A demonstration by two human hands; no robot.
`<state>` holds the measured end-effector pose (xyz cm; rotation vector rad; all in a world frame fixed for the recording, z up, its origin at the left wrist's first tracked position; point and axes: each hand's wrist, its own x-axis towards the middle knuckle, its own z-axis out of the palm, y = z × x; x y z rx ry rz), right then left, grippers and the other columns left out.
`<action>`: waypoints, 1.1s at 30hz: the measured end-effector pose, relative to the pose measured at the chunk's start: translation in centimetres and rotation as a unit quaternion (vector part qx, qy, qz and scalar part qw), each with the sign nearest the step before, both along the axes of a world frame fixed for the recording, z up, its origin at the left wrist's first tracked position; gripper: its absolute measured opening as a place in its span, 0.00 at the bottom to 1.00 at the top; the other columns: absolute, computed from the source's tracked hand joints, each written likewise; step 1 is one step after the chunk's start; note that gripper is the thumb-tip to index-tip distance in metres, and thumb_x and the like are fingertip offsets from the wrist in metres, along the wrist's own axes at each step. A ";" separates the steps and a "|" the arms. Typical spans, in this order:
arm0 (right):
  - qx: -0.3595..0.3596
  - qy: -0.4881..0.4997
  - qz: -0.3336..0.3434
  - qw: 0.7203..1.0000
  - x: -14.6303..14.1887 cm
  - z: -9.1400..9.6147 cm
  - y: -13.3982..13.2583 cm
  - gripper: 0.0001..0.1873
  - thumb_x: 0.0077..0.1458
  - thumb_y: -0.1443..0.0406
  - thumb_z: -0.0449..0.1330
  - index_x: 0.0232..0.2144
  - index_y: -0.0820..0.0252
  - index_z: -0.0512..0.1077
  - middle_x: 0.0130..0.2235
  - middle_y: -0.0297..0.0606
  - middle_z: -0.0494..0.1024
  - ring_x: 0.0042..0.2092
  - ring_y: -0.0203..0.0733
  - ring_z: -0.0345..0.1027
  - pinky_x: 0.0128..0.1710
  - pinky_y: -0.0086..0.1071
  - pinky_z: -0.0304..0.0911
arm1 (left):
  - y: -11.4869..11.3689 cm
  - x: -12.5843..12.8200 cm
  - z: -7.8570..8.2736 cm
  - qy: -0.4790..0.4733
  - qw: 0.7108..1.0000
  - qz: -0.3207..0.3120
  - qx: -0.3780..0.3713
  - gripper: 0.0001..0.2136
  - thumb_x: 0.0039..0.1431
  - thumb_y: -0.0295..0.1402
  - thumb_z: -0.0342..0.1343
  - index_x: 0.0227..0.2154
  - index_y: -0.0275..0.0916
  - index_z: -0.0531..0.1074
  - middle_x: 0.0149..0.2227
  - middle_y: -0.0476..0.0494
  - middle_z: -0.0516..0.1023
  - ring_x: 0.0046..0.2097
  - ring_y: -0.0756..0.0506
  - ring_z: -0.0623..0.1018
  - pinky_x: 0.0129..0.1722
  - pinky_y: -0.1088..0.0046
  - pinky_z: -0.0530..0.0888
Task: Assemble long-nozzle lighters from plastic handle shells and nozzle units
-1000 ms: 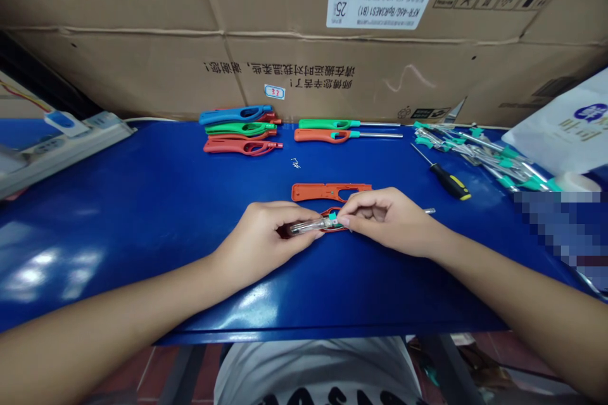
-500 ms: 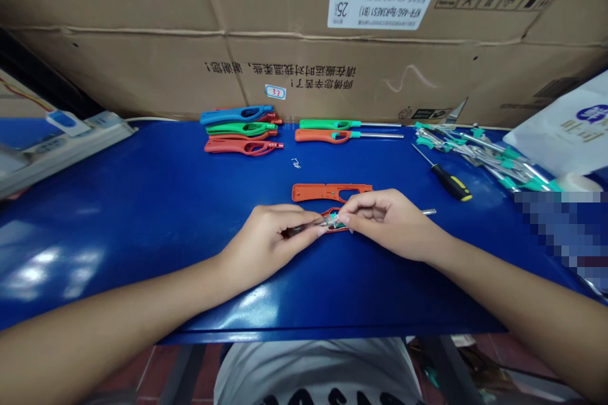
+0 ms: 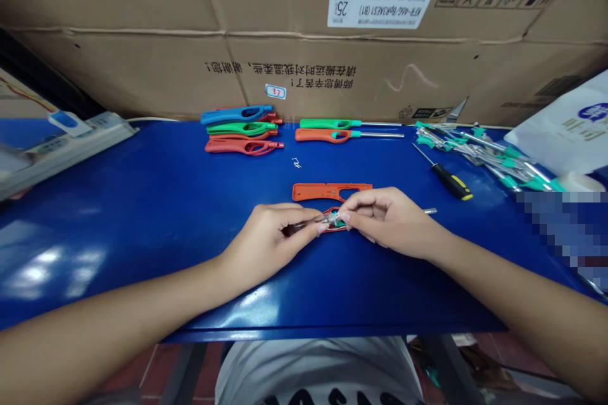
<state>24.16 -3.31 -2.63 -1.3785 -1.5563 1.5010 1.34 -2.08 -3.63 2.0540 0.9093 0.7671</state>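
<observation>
Between the thumb and fingers of my left hand (image 3: 270,237) is a small see-through lighter fuel tank (image 3: 304,225), its narrow end pointing right. My right hand (image 3: 387,221) pinches at that end; whatever tiny part its fingertips grip is too small to make out. Just under the fingertips lies an open orange lighter shell half (image 3: 327,229) with a teal part inside, largely covered by both hands. A metal rod tip (image 3: 430,211) shows past my right hand. Directly behind, the other orange shell half (image 3: 308,192) lies with its hollow side up.
Coloured lighter handles (image 3: 237,130) are stacked at the back, beside two lighters with metal rods (image 3: 351,129). A black-and-yellow screwdriver (image 3: 451,181) and a pile of rods with teal parts (image 3: 494,155) lie right. A power strip (image 3: 61,149) is left; a cardboard box (image 3: 161,69) stands behind.
Hardly anything differs. The fingertips of both hands have shifted very slightly at the tank's narrow end, while the surrounding things stay where they were.
</observation>
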 end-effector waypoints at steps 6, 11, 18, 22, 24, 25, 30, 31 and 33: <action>0.025 -0.006 0.018 1.000 0.2 0.2 -0.2 0.15 0.56 0.57 0.66 0.39 0.63 0.79 0.19 0.27 0.68 0.20 0.29 0.58 0.17 0.26 0.52 | 0.2 -0.1 0.0 -0.003 1.000 0.008 -0.010 0.07 0.65 0.32 0.62 0.42 0.41 0.84 0.40 0.49 0.86 0.35 0.50 0.81 0.33 0.79 0.73; 0.013 0.000 0.007 1.000 0.1 -0.2 0.0 0.15 0.57 0.55 0.65 0.34 0.62 0.78 0.19 0.27 0.69 0.18 0.29 0.58 0.16 0.25 0.53 | 0.2 -0.2 -0.1 0.000 1.000 -0.001 0.012 0.08 0.64 0.30 0.63 0.44 0.42 0.83 0.40 0.49 0.86 0.34 0.51 0.80 0.34 0.79 0.73; 0.002 -0.005 -0.001 1.000 0.1 0.2 0.0 0.19 0.54 0.51 0.67 0.32 0.62 0.77 0.17 0.26 0.67 0.17 0.28 0.57 0.16 0.26 0.51 | 0.2 -0.1 0.1 0.000 1.000 -0.001 -0.002 0.08 0.65 0.32 0.62 0.43 0.40 0.83 0.39 0.48 0.86 0.34 0.50 0.80 0.33 0.78 0.73; 0.014 0.004 -0.012 1.000 0.2 0.4 0.0 0.20 0.51 0.50 0.69 0.35 0.62 0.78 0.20 0.27 0.70 0.19 0.28 0.57 0.18 0.26 0.53 | 0.2 -0.2 0.1 0.003 1.000 -0.001 -0.016 0.09 0.66 0.34 0.60 0.43 0.41 0.83 0.38 0.48 0.86 0.34 0.49 0.80 0.32 0.77 0.72; 0.021 0.014 -0.016 1.000 0.1 0.3 0.0 0.19 0.50 0.51 0.70 0.33 0.61 0.79 0.24 0.32 0.76 0.24 0.31 0.64 0.24 0.27 0.60 | 0.2 -0.2 0.1 0.004 1.000 -0.005 -0.014 0.09 0.66 0.34 0.60 0.44 0.40 0.83 0.37 0.47 0.85 0.33 0.49 0.80 0.32 0.76 0.72; 0.023 0.019 -0.018 0.999 0.1 0.3 0.0 0.19 0.49 0.50 0.70 0.32 0.61 0.79 0.27 0.34 0.78 0.27 0.33 0.67 0.27 0.29 0.63 | 0.2 -0.2 0.1 0.006 1.000 -0.007 -0.012 0.09 0.67 0.34 0.60 0.43 0.40 0.83 0.37 0.47 0.85 0.34 0.49 0.80 0.33 0.76 0.72; 0.013 0.009 -0.021 1.000 0.0 0.2 -0.1 0.20 0.47 0.49 0.71 0.29 0.61 0.78 0.25 0.34 0.77 0.24 0.31 0.64 0.23 0.28 0.59 | 0.1 -0.1 0.2 0.008 1.000 -0.017 0.002 0.09 0.68 0.33 0.59 0.44 0.40 0.83 0.38 0.46 0.85 0.35 0.49 0.80 0.33 0.76 0.73; 0.010 0.006 -0.021 1.000 0.0 0.2 -0.1 0.20 0.48 0.50 0.71 0.29 0.61 0.77 0.24 0.32 0.76 0.22 0.30 0.61 0.21 0.27 0.56 | 0.1 -0.1 0.2 0.006 1.000 -0.016 0.005 0.09 0.68 0.33 0.59 0.44 0.40 0.83 0.38 0.47 0.85 0.34 0.49 0.80 0.33 0.76 0.72; 0.001 -0.001 -0.019 1.000 0.1 0.1 -0.2 0.19 0.49 0.51 0.70 0.29 0.61 0.77 0.22 0.30 0.73 0.19 0.28 0.57 0.18 0.26 0.51 | -0.1 0.0 0.1 0.001 1.000 -0.012 0.009 0.09 0.67 0.32 0.59 0.44 0.40 0.83 0.37 0.48 0.85 0.33 0.50 0.80 0.32 0.77 0.72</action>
